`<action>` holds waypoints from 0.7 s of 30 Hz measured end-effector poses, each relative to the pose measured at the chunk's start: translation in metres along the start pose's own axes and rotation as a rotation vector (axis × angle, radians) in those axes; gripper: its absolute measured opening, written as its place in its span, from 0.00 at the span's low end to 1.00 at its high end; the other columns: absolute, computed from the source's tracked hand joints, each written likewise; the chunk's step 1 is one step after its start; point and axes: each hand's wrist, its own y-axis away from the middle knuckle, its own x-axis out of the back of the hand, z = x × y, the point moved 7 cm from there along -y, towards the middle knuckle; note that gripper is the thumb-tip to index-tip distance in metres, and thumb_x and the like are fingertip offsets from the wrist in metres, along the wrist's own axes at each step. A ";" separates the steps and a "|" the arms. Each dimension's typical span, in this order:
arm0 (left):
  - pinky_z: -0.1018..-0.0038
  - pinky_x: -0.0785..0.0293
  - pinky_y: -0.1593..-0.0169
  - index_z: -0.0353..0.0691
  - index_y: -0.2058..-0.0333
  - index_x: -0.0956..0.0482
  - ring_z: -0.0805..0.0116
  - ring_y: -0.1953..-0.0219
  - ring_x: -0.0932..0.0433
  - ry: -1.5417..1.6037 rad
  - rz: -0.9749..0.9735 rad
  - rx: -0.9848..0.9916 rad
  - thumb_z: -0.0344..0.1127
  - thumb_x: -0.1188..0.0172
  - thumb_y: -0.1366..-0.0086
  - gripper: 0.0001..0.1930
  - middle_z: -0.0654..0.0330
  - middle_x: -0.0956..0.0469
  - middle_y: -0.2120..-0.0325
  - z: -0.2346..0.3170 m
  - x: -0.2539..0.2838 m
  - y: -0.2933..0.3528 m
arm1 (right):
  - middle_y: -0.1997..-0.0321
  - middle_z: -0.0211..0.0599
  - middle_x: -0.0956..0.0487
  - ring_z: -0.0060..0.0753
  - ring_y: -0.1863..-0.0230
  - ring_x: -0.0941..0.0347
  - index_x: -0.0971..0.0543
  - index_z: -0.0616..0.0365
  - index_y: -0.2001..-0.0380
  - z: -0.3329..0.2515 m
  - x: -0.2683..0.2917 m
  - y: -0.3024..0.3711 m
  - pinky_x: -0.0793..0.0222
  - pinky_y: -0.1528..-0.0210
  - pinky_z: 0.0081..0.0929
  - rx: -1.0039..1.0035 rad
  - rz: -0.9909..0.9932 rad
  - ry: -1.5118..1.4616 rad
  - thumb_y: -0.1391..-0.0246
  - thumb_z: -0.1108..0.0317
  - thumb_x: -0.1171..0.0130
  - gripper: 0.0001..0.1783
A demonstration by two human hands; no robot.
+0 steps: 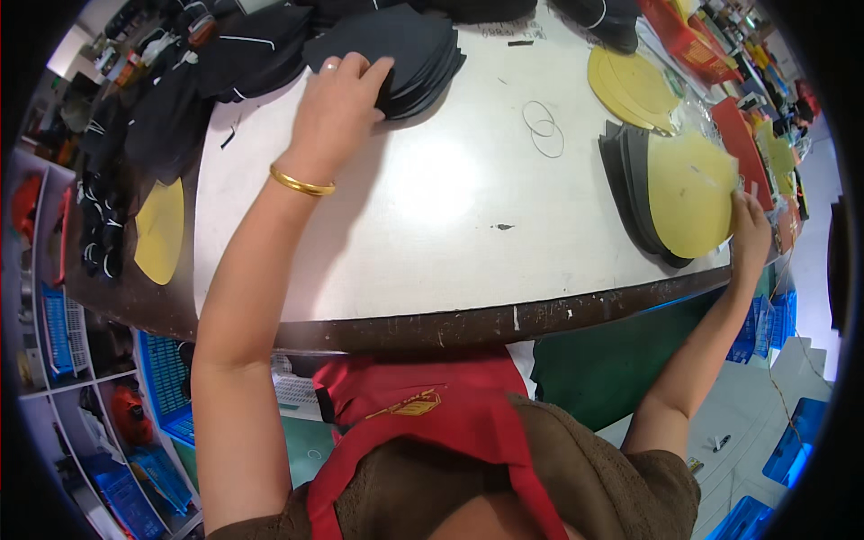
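At the far side of the white tabletop, my left hand (337, 112) closes on the near left edge of a fanned stack of flat black cut pieces (418, 49). Its fingers lie over the top, and the thumb is at the stack's side. On the right, my right hand (751, 232) grips the outer edge of a rounded yellow sheet (691, 193); part of its fingers is hidden. That sheet leans against a bundle of black cut pieces (630, 189), overlapping it. More yellow sheets (630, 85) lie just beyond.
Two thin rings (543, 129) lie on the white tabletop (432, 261). Tied black bundles (256, 54) crowd the far left, near a yellow piece (160, 234). Red trays (688, 40) line the far right. Blue baskets (166, 382) and shelves (81, 387) stand below left.
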 end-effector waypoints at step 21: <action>0.55 0.31 0.39 0.36 0.45 0.22 0.44 0.40 0.30 0.360 -0.171 0.077 0.40 0.25 0.51 0.33 0.49 0.27 0.42 0.104 0.039 0.172 | 0.73 0.43 0.15 0.30 0.73 0.18 0.18 0.61 0.57 -0.270 -0.159 0.204 0.25 0.66 0.25 0.302 -0.718 -0.490 0.37 0.61 0.40 0.14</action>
